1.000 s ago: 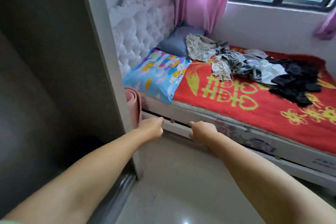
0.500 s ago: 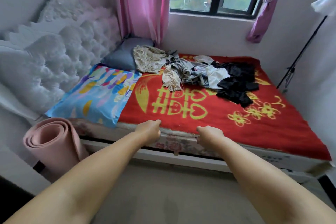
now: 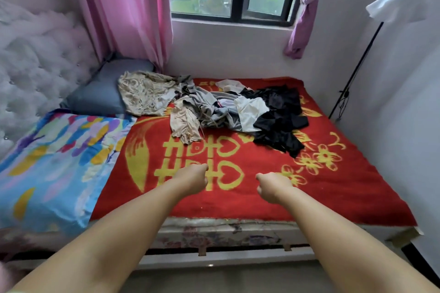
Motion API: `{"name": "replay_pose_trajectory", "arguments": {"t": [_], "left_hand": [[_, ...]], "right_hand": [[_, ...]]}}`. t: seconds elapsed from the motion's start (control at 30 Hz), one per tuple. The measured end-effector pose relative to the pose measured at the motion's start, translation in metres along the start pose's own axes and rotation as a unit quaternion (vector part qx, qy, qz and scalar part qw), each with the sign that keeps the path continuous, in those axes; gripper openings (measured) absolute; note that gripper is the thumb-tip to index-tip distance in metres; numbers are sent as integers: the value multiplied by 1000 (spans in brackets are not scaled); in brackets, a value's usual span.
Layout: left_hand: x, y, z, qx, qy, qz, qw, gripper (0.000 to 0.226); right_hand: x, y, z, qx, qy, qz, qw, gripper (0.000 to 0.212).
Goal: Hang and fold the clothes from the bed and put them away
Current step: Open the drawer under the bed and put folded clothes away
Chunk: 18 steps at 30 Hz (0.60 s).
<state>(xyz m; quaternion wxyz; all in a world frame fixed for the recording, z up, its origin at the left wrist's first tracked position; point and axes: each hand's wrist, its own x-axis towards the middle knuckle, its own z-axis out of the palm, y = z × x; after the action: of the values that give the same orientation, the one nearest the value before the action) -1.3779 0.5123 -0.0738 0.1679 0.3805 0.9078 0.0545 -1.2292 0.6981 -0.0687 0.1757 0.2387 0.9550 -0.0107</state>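
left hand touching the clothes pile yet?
Apart. The head view shows bare red blanket between the left hand and the nearest garment of the clothes pile.

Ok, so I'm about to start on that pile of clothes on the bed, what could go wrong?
The clothes pile looks tangled, so lifting the beige garment may drag the grey ones along. The pile also lies far across the red blanket from both hands, left and right, so you'd likely need to lean in.

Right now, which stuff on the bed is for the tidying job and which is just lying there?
For the job:
beige patterned garment
grey clothes
white garment
black clothes

Just lying about:
blue-grey pillow
colourful pillow
red blanket
pink curtain
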Motion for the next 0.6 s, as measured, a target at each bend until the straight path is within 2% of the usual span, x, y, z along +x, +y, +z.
{"name": "replay_pose_trajectory", "arguments": {"t": [0.17,0.4,0.6], "left_hand": [[101,5,-27,30,-15,5,999,38],[211,49,-15,53,-63,40,996,43],[326,94,1,41,-78,20,996,41]], "right_hand": [[73,36,-17,24,-4,35,999,35],[157,110,-12,47,-41,74,995,35],[253,196,-5,42,-59,46,996,34]]}}
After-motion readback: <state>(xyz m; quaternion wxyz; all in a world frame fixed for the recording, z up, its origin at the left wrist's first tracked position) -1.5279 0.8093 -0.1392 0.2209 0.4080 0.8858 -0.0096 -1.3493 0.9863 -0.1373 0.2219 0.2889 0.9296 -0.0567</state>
